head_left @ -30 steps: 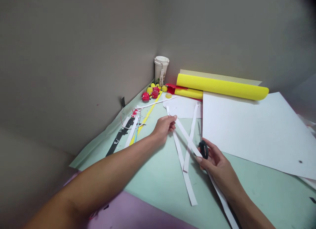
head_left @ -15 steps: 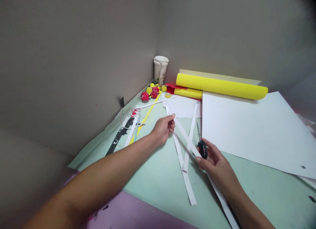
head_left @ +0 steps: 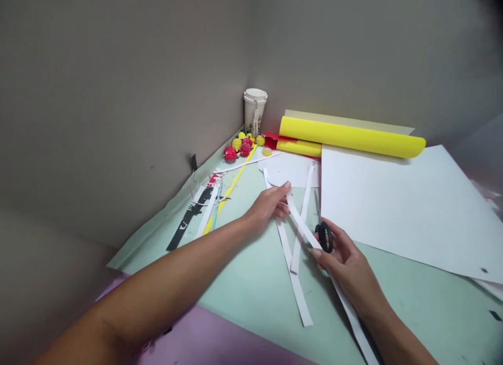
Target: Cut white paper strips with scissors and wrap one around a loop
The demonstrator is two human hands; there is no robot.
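A long white paper strip (head_left: 299,222) runs between my two hands, bowed a little. Its upper end is pinched between the thumb and fingers of my left hand (head_left: 275,201). My right hand (head_left: 346,260) grips the same strip under its thumb, and the rest trails down past the wrist to the bottom edge. Black-handled scissors (head_left: 324,236) are also in my right hand, blades pointing away from me. Below the held strip, two more white strips lie crossed on the green mat: a longer strip (head_left: 301,299) and a shorter strip (head_left: 308,192).
A large white sheet (head_left: 393,207) covers the right side, under a yellow paper roll (head_left: 353,137). A lidded cup (head_left: 255,110) stands in the corner behind red and yellow balls (head_left: 230,154). Black paper scraps (head_left: 184,226) and a yellow strip (head_left: 236,184) lie left.
My left hand has shifted slightly right, closer to my right hand, so the straight strip between them now bows. My right hand, with the scissors, has hardly moved.
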